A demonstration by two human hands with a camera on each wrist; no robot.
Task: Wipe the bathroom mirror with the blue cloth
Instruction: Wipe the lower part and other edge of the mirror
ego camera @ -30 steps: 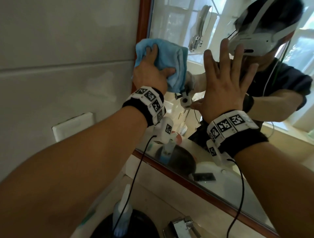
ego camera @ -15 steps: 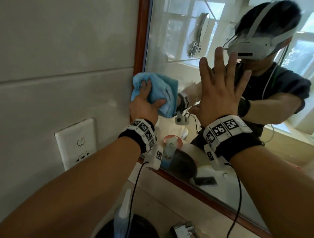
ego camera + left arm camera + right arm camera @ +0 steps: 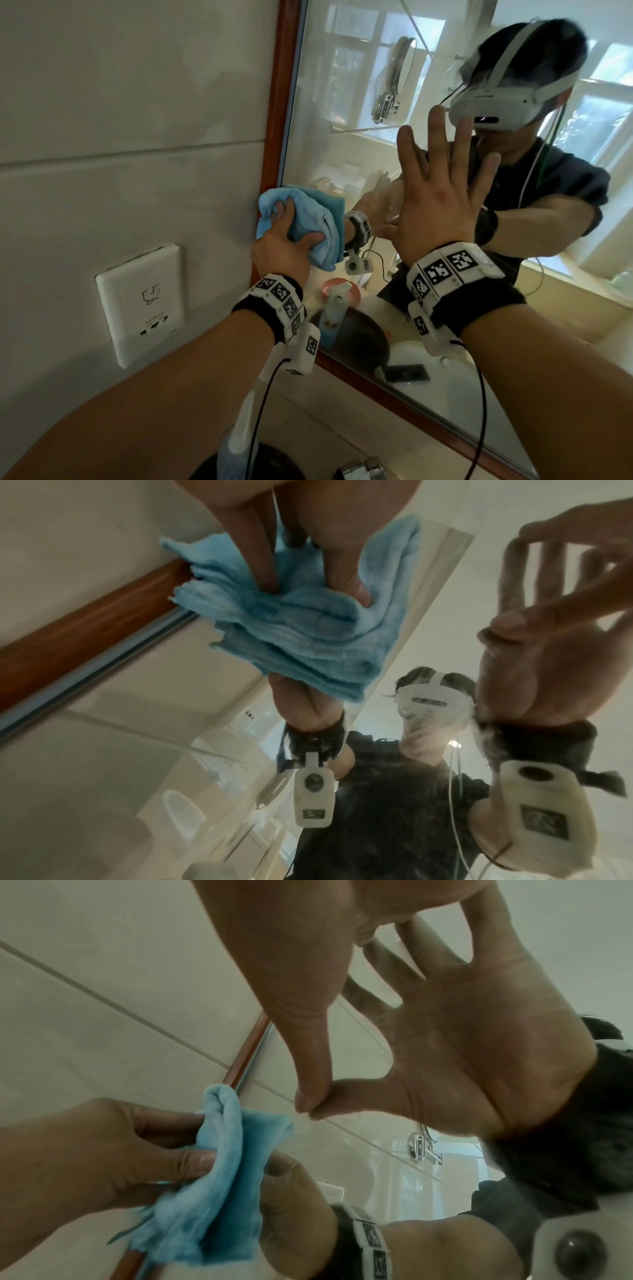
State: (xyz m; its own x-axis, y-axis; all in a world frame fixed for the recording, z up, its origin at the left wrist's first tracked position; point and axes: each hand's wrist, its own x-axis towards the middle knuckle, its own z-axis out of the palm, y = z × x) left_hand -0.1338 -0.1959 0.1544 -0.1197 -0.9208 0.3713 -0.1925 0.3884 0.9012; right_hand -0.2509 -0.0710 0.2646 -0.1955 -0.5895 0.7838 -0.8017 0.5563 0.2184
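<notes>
The wood-framed bathroom mirror [image 3: 342,144] fills the right of the head view. My left hand [image 3: 284,245] grips the bunched blue cloth [image 3: 308,219] and presses it on the glass beside the left frame [image 3: 274,120]. In the left wrist view the fingers [image 3: 260,569] dig into the blue cloth [image 3: 308,631]. My right hand [image 3: 442,198] lies flat on the mirror with fingers spread, to the right of the cloth. The right wrist view shows its thumb [image 3: 308,1042] touching the glass [image 3: 359,1129], with the cloth [image 3: 219,1177] lower left.
A white wall socket [image 3: 140,301] sits on the tiled wall left of the mirror. Below are a spray bottle [image 3: 236,442], a dark round bowl [image 3: 274,462] and a chrome tap [image 3: 359,469]. The mirror's lower wooden frame [image 3: 394,390] runs diagonally above the counter.
My left hand has slid the cloth down the mirror's left edge, from near the top to mid height. My right hand has stayed flat on the glass.
</notes>
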